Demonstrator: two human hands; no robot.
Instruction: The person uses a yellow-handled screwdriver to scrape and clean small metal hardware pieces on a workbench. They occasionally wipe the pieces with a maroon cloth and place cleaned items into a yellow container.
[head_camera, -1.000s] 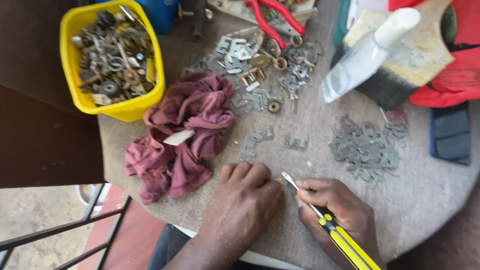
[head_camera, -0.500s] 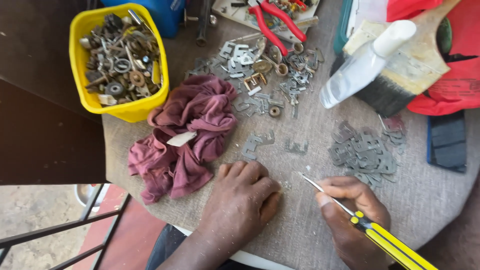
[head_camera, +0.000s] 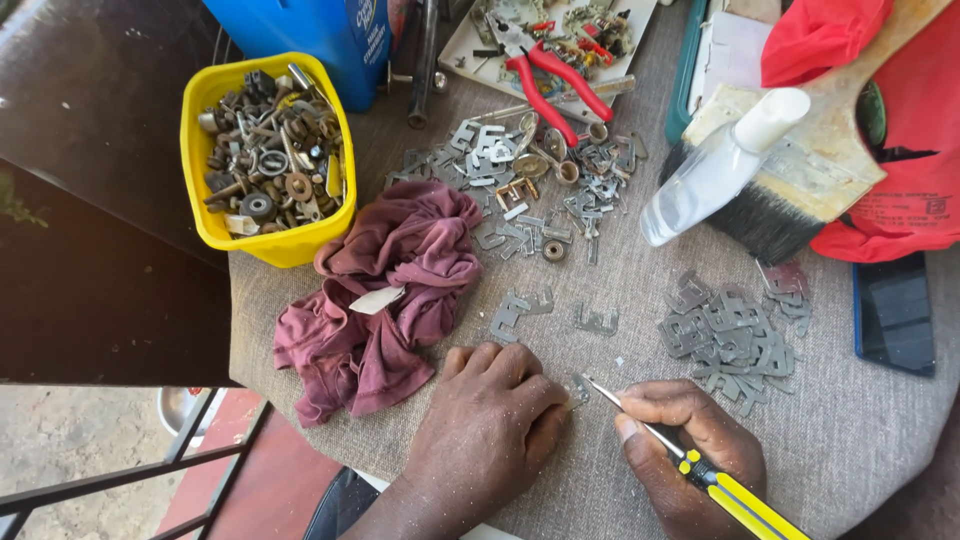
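Flat grey metal clip (head_camera: 578, 388) under screwdriver (head_camera: 700, 468)

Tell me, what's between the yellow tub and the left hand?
The crumpled maroon cloth lies between the yellow tub and the left hand, seen in the head view.

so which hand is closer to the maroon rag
Left. The left hand lies just right of the maroon rag, nearly touching it; the right hand, gripping a yellow-handled screwdriver, sits farther right.
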